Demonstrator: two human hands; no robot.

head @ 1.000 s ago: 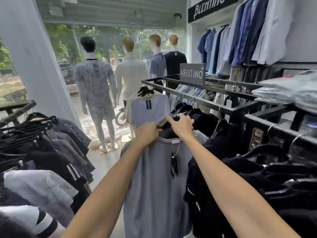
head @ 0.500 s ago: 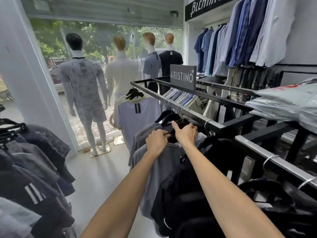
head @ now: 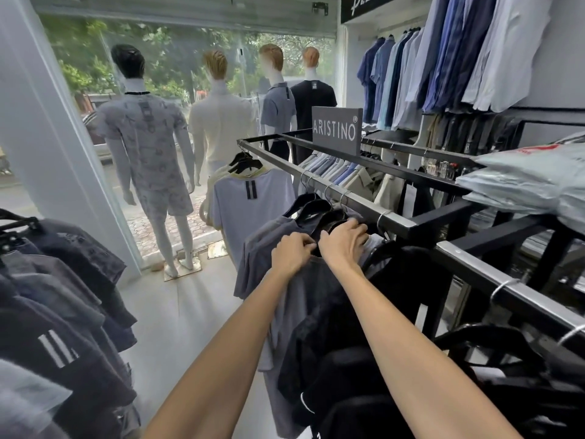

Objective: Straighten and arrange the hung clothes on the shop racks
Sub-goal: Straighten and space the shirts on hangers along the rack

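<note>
left hand point(head: 292, 253) still grips the grey shirt point(head: 280, 343); right hand point(head: 343, 245) now reaches onto black hangers point(head: 316, 210), grasp unclear.

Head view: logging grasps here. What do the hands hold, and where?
Left hand pinches the grey T-shirt at its neckline; right hand grips the black hanger at its top.

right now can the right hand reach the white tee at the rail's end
Probably not without a step: the right hand is at the grey shirts, arm outstretched, the white tee further along.
</note>
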